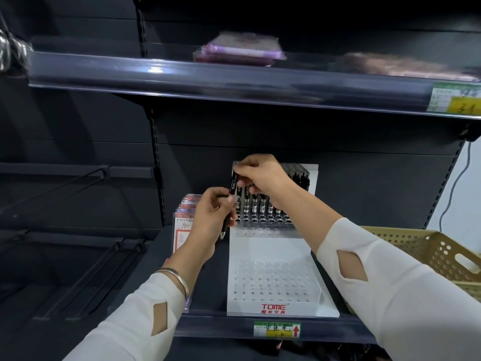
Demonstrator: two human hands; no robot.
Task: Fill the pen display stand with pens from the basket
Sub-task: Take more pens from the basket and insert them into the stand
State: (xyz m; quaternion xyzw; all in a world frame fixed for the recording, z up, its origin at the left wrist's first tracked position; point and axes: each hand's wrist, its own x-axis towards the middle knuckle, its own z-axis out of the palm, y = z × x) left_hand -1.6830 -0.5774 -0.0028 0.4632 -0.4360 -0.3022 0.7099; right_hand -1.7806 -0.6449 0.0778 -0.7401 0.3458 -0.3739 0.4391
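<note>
Hands sit at centre frame, over the back rows of the white pen display stand (pixel 270 247), which stands on the dark shelf (pixel 203 321) at lower centre, TOME label facing the camera. Right hand (pixel 260 175): thumb and fingertips closed in a pinch on the upper end of a dark pen (pixel 233 185), which is tilted and held above the stand's back-left corner. Left hand (pixel 209 217): fingers curled tight, thumb against the dark pen's lower end, and a light pen tip (pixel 223 234) pokes out below the palm; I cannot tell whether that tip belongs to the same pen or to another. A row of seated pens (pixel 260 204) stands upright in the back holes; the holes in front of them and the whole front block are unfilled. Dark pens (pixel 300 177) fill a block at the stand's back right. The tan perforated basket (pixel 416 243) sits on the shelf just right of the stand, its contents out of view. Card packs (pixel 182 222) stand just left of the stand. A price tag (pixel 277 330) is on the shelf edge. A purple packet (pixel 238 52) lies on the upper shelf.
</note>
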